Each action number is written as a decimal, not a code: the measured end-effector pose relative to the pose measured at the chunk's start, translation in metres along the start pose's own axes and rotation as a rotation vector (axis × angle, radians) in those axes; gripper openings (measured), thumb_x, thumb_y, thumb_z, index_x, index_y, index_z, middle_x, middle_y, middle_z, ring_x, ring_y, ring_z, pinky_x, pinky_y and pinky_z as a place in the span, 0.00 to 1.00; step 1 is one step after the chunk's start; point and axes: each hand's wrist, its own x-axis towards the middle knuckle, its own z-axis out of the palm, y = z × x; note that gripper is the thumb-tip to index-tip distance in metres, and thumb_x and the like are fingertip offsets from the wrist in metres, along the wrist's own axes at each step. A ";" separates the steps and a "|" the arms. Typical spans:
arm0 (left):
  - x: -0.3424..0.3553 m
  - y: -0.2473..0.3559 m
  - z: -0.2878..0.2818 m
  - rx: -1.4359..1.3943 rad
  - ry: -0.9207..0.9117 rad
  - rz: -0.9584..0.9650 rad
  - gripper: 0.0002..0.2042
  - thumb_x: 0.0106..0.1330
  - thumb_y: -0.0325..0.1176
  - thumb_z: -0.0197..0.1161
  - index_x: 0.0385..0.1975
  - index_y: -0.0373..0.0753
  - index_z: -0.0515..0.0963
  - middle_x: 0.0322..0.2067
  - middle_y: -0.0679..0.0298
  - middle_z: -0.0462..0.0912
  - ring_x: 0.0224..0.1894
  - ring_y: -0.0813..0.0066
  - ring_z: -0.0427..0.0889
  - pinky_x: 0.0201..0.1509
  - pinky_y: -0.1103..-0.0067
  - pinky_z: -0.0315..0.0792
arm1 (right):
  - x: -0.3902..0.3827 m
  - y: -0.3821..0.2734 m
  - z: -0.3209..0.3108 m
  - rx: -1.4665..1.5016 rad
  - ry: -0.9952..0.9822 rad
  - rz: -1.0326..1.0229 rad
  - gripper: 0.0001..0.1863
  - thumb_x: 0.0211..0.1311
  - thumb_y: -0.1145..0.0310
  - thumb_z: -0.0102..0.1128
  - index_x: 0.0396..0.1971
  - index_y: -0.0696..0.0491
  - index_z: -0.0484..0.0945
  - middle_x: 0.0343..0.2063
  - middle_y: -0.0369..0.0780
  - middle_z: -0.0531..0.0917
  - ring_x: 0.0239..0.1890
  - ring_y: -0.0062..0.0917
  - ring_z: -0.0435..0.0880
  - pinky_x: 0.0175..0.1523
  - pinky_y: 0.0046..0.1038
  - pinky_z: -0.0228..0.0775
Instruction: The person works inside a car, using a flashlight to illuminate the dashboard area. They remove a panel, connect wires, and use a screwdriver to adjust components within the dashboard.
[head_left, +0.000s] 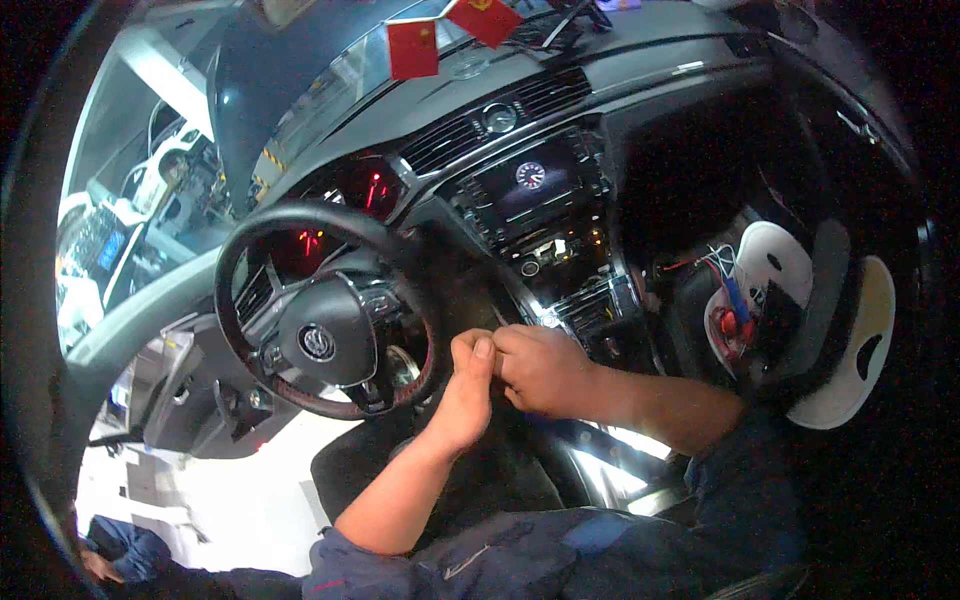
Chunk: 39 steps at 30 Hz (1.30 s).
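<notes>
Sleeves (740, 480) in dark blue lie nearest, with both bare forearms reaching up from the lower edge to hands that meet in mid-view. The left hand (468, 392) is closed with its thumb pointing up, and the right hand (540, 370) has its fingers curled in against it; whether something small sits between them cannot be told. Just left of the pair, in front of the person, stands the black leather steering wheel (228, 310), with red stitching low on its rim and a round emblem on its hub. To the right, a pale curved panel (868, 370) with a dark cutout lies in the passenger-side area, near a bundle of thin wires (715, 262) and a red and blue item (737, 322). On the lower left, beyond the open driver's door (200, 400), another person's hand (100, 567) shows beside a blue sleeve. Behind the wheel, the instrument cluster (375, 190) glows with red lights. The centre touchscreen (545, 190) shows a round dial graphic, and above it a small round clock (499, 118) sits between air vents (440, 148). Farther up, red pennants (414, 52) hang by the windscreen.
</notes>
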 end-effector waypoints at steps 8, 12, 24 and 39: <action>0.002 0.045 -0.030 0.095 0.008 0.124 0.34 0.81 0.54 0.52 0.74 0.33 0.55 0.50 0.55 0.80 0.44 0.69 0.83 0.52 0.71 0.78 | 0.049 0.020 -0.019 0.216 0.298 0.392 0.07 0.61 0.67 0.68 0.33 0.55 0.86 0.31 0.43 0.86 0.34 0.37 0.87 0.39 0.37 0.79; 0.001 0.028 -0.012 0.498 -0.186 0.106 0.21 0.72 0.41 0.67 0.56 0.33 0.76 0.45 0.53 0.83 0.42 0.61 0.85 0.50 0.71 0.78 | 0.061 0.062 -0.080 0.273 0.476 0.667 0.14 0.66 0.61 0.70 0.32 0.58 0.87 0.28 0.40 0.89 0.30 0.24 0.87 0.38 0.28 0.76; 0.013 -0.123 0.085 1.206 -0.904 0.337 0.17 0.62 0.39 0.66 0.49 0.42 0.79 0.46 0.58 0.85 0.46 0.56 0.87 0.50 0.62 0.80 | -0.023 0.097 -0.207 0.496 0.803 0.497 0.12 0.68 0.62 0.70 0.41 0.56 0.85 0.33 0.39 0.89 0.33 0.25 0.90 0.42 0.28 0.85; -0.016 0.000 -0.081 0.914 0.161 0.795 0.31 0.43 0.47 0.82 0.43 0.38 0.74 0.34 0.56 0.79 0.37 0.50 0.81 0.43 0.61 0.76 | 0.121 0.131 0.007 0.511 0.532 0.544 0.09 0.69 0.67 0.65 0.40 0.58 0.85 0.37 0.41 0.88 0.37 0.26 0.86 0.45 0.29 0.81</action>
